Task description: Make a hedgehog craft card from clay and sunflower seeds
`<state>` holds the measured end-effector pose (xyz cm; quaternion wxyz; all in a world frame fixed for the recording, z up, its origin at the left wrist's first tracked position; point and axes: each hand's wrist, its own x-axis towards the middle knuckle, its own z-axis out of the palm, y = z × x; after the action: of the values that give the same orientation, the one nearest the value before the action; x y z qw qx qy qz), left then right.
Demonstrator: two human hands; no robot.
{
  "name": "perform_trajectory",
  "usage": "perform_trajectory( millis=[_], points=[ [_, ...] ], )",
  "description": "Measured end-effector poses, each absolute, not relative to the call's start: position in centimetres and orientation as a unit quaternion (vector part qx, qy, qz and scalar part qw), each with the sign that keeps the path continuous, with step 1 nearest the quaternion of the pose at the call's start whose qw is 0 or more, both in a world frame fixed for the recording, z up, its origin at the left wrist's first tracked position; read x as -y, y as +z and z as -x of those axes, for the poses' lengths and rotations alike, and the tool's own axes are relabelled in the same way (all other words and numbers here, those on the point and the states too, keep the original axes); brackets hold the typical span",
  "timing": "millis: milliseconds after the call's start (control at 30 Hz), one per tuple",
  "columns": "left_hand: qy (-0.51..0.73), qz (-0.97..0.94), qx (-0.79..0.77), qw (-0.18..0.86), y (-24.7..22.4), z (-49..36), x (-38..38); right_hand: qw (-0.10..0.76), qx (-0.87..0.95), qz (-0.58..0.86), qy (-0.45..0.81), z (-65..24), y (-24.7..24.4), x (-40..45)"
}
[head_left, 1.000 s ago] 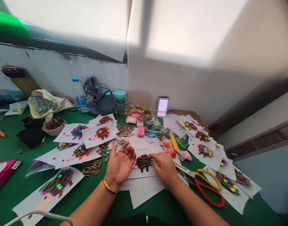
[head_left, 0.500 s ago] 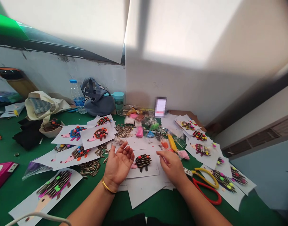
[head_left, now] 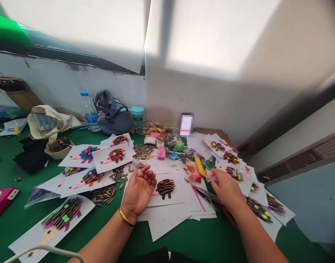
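Observation:
My left hand (head_left: 138, 190) is palm up with its fingers loosely curled and apart; I see nothing in it. Just to its right lies a paper sheet with a hedgehog picture (head_left: 166, 186), its back made of sunflower seeds with red and orange balls. My right hand (head_left: 225, 186) reaches over the right side of the table, its fingertips closed on a small lump of pink modelling clay (head_left: 210, 176) in clear wrap. Under that wrist are scissors (head_left: 211, 196), their handles mostly hidden. A pink plastic tool (head_left: 198, 198) lies beside the blades.
Finished hedgehog sheets lie at left (head_left: 112, 157) and right (head_left: 256, 210). Sunflower seeds (head_left: 104, 195) are heaped near my left hand. Clay packets, a yellow tube (head_left: 199, 166) and a phone (head_left: 186, 125) sit toward the wall. Behind are a bottle (head_left: 90, 116) and a grey-blue bag (head_left: 115, 118).
My right hand has moved right, from beside the hedgehog sheet to the wrapped pink clay, uncovering the pink tool and scissor blades. My left hand stays nearly still.

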<state>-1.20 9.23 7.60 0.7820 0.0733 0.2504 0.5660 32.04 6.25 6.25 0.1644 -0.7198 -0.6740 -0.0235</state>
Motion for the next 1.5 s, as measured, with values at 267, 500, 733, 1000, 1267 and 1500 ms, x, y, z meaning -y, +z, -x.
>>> perform_trajectory(
  millis=[267, 500, 733, 1000, 1267, 1500],
  points=[
    [0.506, -0.337, -0.286, 0.741, 7.5, -0.2, -6.8, 0.266, 0.759, 0.535, 0.258, -22.8, 10.6, -4.3],
    [0.483, -0.461, -0.300, 0.681, 8.1, -0.2, -6.4, 0.276, 0.777, 0.510, 0.243, -19.6, 10.2, -4.2],
    [0.490, -0.531, -0.321, 0.613, 8.8, -0.5, -5.9, 0.244, 0.792, 0.528, 0.187, -19.2, 10.0, -4.1],
    [0.511, -0.433, -0.356, 0.652, 7.8, -0.7, -5.9, 0.245, 0.782, 0.547, 0.172, -19.1, 9.2, -3.5],
    [0.453, -0.540, -0.410, 0.579, 7.3, -0.9, -6.2, 0.266, 0.786, 0.529, 0.177, -19.0, 9.9, -3.6],
    [0.477, -0.501, -0.422, 0.587, 7.0, -0.9, -6.5, 0.302, 0.773, 0.536, 0.155, -19.4, 8.8, -3.7]
  ],
)
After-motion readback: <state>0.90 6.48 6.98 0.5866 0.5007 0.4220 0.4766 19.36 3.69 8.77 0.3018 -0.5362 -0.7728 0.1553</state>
